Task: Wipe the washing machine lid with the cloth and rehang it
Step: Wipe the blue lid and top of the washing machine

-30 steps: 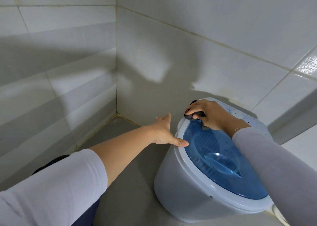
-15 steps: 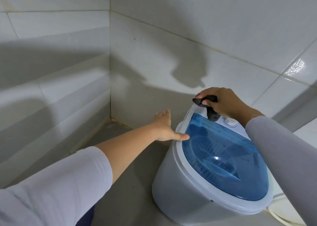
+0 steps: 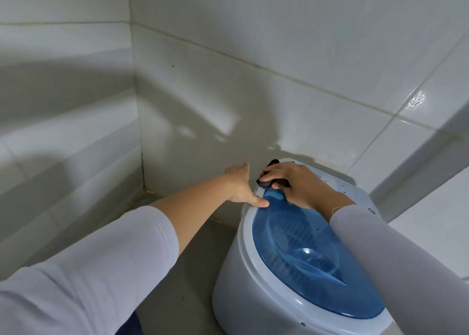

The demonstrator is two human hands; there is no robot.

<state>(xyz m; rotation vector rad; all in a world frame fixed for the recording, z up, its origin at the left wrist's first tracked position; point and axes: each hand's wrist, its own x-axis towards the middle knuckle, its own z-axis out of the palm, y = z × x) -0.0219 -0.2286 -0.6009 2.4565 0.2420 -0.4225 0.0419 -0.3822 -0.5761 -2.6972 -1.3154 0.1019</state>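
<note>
Here the right hand (image 3: pixel 298 186) presses a dark cloth (image 3: pixel 272 179), pinched under curled fingers (image 3: pixel 269 174), onto the lid's (image 3: pixel 312 261) far edge; the lid's long axis runs toward the near right. The left hand (image 3: pixel 242 186), fingers apparently loosely spread, braces the left rim.

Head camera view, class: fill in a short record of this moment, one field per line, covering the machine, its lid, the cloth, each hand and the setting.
Machine: small white washing machine on the floor
Lid: translucent blue lid, shut
Cloth: dark cloth, pressed at the lid's far edge
Right hand: right hand grips the cloth
Left hand: left hand open, thumb on the white rim
Setting: white tiled wall, in a corner
</note>
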